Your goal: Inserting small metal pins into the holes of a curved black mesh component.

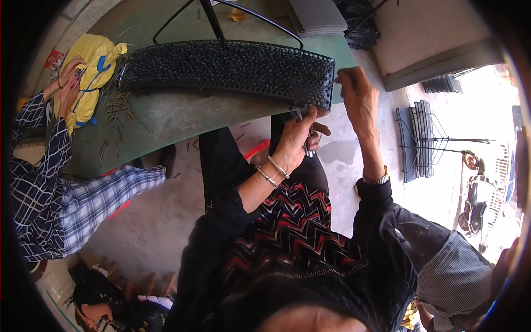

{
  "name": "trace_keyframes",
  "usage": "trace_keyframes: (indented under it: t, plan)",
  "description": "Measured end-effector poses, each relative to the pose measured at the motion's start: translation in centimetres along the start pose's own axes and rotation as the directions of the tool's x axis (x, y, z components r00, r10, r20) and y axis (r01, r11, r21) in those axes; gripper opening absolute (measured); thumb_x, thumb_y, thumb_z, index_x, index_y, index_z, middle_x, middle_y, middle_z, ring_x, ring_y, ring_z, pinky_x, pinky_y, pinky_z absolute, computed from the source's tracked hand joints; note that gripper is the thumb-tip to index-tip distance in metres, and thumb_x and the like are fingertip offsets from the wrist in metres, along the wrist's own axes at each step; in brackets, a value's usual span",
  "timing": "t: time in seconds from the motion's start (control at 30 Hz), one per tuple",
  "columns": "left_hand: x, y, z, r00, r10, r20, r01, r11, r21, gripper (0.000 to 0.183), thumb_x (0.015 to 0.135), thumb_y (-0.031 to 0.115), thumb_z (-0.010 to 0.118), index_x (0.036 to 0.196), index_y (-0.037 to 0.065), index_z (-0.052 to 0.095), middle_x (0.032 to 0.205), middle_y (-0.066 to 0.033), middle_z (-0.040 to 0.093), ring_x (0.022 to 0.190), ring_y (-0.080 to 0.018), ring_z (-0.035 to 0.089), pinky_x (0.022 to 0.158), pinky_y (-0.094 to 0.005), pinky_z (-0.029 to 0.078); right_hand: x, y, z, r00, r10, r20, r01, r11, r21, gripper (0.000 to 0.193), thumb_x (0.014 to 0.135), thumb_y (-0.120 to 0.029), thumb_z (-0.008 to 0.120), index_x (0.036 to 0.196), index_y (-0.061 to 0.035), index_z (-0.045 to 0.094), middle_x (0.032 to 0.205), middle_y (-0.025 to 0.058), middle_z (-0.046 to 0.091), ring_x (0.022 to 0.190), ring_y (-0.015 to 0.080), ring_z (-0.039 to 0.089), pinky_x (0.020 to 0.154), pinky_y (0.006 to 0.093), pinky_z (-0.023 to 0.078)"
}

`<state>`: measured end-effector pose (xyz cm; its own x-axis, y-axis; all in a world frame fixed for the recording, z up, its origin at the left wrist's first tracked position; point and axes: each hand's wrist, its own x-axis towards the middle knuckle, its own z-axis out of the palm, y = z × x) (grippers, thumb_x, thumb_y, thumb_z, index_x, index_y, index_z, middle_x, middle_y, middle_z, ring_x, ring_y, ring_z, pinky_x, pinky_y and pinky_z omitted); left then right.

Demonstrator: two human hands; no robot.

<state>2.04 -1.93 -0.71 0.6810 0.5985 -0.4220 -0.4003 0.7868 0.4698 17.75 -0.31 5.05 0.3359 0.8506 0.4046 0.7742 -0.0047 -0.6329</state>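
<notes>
A long, black perforated metal panel (221, 69) lies across the green table, with black rod supports (213, 19) rising behind it. My left hand (290, 138) is below the panel's near right corner, its fingers curled around several thin silvery metal pieces (299, 114); their exact kind is hard to make out. At the panel's right end, my right hand (360, 99) is closed in a pinch, fingertips beside the short edge. Whatever those fingertips hold, if anything, is too small to see.
Across the green table (177, 119), another person's hands (69, 83) work at a yellow bag (91, 77). Loose metal rods (121, 105) lie nearby. A stack of grey sheets (318, 16) sits at the back. Black racks (417, 141) stand on the floor at right.
</notes>
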Motion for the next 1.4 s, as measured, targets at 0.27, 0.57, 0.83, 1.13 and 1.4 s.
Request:
trace_keyframes:
  t: [0.27,0.57,0.83,1.13,1.4]
  plan:
    - [-0.1,0.1,0.7,0.999,-0.016,0.041,0.017,1.000,-0.022,0.035,0.096,0.037,0.055,0.105,0.004,0.064,0.079,-0.0119,0.065,0.053,-0.0068,0.040,0.046,-0.0216,0.030,1.1,1.6,2.4,0.979,-0.181,-0.097,0.166,0.976,-0.142,0.011,0.089,-0.013,0.062,0.094,-0.0034,0.063,0.077,0.0138,0.064,0.065,0.0263,0.063,0.060,0.0350,0.047]
    - [-0.1,0.3,0.4,0.999,0.009,0.041,-0.007,0.999,-0.041,0.032,0.095,0.033,0.058,0.106,0.004,0.065,0.082,-0.0091,0.065,0.057,-0.0074,0.044,0.046,-0.0214,0.030,0.9,1.8,2.8,0.993,-0.114,0.036,0.119,0.973,-0.198,0.014,0.088,-0.018,0.064,0.098,-0.0091,0.069,0.085,0.0124,0.065,0.071,0.0245,0.064,0.066,0.0347,0.048]
    - [0.1,0.4,0.0,0.999,0.020,0.034,-0.019,0.999,-0.046,0.027,0.094,0.028,0.060,0.103,0.004,0.065,0.083,-0.0095,0.066,0.055,-0.0073,0.044,0.045,-0.0213,0.030,0.0,1.2,0.4,0.960,-0.002,0.278,0.038,0.992,-0.124,0.020,0.086,-0.020,0.065,0.100,-0.0076,0.071,0.092,0.0132,0.061,0.076,0.0239,0.063,0.068,0.0346,0.049]
    - [0.3,0.2,1.0,0.997,-0.009,-0.082,0.007,1.000,-0.025,0.031,0.093,0.036,0.061,0.106,0.008,0.062,0.077,-0.0086,0.066,0.056,-0.0072,0.048,0.043,-0.0240,0.035,-1.1,1.5,-2.0,0.839,0.097,0.535,-0.248,0.944,0.217,0.016,0.090,-0.014,0.059,0.095,0.0005,0.064,0.084,0.0084,0.066,0.071,0.0132,0.060,0.065,0.0269,0.047]
    - [1.5,-0.9,-0.8,0.994,-0.078,0.081,0.084,0.994,-0.066,0.024,0.092,0.033,0.063,0.091,0.010,0.059,0.066,0.0008,0.052,0.055,-0.0086,0.046,0.046,-0.0234,0.033,0.4,1.8,0.9,0.986,0.006,-0.165,0.000,0.999,0.034,0.013,0.091,-0.013,0.059,0.094,-0.0011,0.062,0.077,0.0083,0.068,0.058,0.0131,0.059,0.057,0.0281,0.047]
